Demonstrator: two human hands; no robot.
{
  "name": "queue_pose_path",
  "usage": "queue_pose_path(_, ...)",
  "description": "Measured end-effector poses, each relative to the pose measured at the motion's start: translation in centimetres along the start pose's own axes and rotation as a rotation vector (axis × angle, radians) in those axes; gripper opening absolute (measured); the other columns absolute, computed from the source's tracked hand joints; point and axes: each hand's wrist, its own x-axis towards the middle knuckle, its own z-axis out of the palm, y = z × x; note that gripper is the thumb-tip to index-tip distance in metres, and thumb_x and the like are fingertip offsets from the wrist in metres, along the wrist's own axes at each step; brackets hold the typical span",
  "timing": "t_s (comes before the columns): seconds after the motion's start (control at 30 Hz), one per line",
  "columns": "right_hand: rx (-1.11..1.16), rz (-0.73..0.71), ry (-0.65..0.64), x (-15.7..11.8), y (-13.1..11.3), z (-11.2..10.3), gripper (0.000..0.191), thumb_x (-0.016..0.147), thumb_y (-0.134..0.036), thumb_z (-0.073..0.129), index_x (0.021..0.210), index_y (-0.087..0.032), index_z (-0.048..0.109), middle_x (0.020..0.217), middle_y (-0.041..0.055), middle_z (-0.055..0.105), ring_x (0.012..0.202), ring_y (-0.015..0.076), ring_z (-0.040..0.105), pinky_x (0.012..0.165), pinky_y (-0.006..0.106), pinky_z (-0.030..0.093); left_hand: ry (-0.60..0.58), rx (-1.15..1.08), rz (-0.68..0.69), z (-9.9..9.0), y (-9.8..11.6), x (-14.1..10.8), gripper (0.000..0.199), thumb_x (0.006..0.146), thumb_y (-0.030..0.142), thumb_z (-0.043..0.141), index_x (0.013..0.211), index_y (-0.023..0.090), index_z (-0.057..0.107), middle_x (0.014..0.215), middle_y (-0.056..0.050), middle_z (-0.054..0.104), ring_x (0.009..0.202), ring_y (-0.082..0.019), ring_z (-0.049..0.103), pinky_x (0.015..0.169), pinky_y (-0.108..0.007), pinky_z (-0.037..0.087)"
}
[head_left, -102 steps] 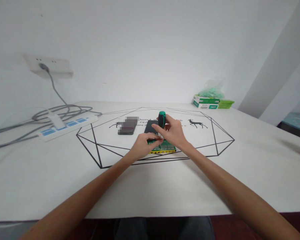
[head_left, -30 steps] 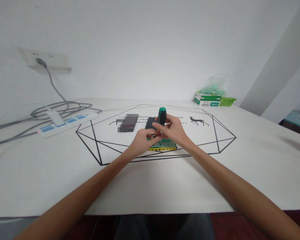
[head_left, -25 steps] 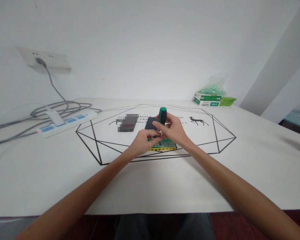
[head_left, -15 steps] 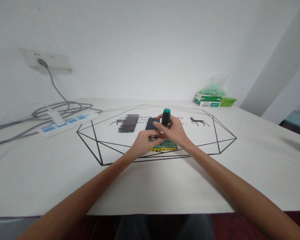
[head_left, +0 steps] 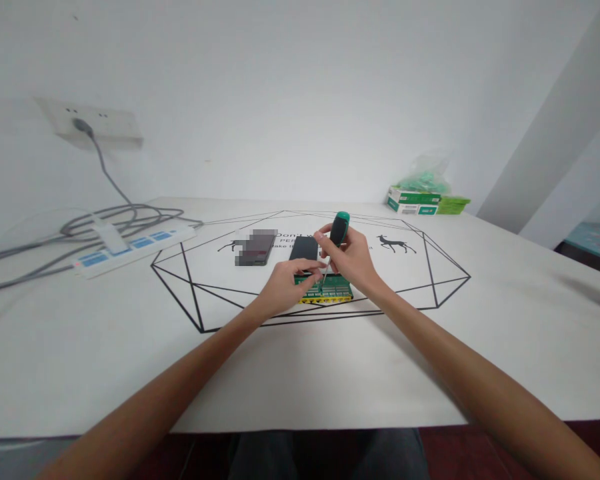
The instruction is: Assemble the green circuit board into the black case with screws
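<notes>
Since the frame half a second ago, our screwdriver [head_left: 339, 230] has tipped further over, its green-topped handle leaning to our right. Our right hand [head_left: 351, 257] grips that handle, and the thin metal shaft slants down to the green circuit board [head_left: 339, 285], which lies yellow edge toward us on the white table [head_left: 300, 380]. Our left hand [head_left: 286, 285] rests over the board's left part, thumb and forefinger narrowly apart beside the shaft; whether they pinch anything we cannot tell. Just behind the board sits a black rectangular block [head_left: 304, 247], with a dark phone-like slab [head_left: 263, 248] farther left.
</notes>
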Motion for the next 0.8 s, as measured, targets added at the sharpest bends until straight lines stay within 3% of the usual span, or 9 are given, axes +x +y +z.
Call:
queue_pose_path(0.23, 0.148, 0.005, 0.046, 0.6, 0.2, -0.4, 0.040, 0.076, -0.055, 0.068, 0.088, -0.018, 0.059, 0.056, -0.0041, 0.057, 0.032, 0.0062, 0.043, 0.031, 0.019, 0.030, -0.051, 0.105, 0.097, 0.2, -0.8, -0.1, 0.008, 0.078, 0.022, 0.069, 0.084, 0.018, 0.074, 0.089, -0.005, 0.073, 0.084, -0.019, 0.066, 0.079, -0.032, 0.052)
queue_pose_path(0.53, 0.205, 0.001, 0.086, 1.0, -0.1, -0.7, 0.036, 0.076, -0.051, 0.070, 0.084, -0.017, 0.059, 0.053, -0.0045, 0.056, 0.030, 0.0063, 0.044, 0.029, 0.020, 0.030, 0.006, 0.118, 0.076, 0.2, -1.0, -0.1, 0.005, 0.079, 0.021, 0.071, 0.080, 0.018, 0.075, 0.083, -0.004, 0.073, 0.079, -0.018, 0.065, 0.075, -0.030, 0.050)
queue_pose_path(0.8, 0.149, -0.036, 0.223, 2.8, 0.0, -3.2, 0.035, 0.077, -0.051, 0.068, 0.081, -0.018, 0.058, 0.054, -0.0039, 0.056, 0.031, 0.0059, 0.042, 0.028, 0.021, 0.030, -0.039, 0.208, 0.102, 0.6, -1.1, -0.3, 0.012, 0.085, 0.022, 0.065, 0.086, 0.019, 0.077, 0.087, -0.005, 0.072, 0.082, -0.019, 0.064, 0.075, -0.031, 0.051)
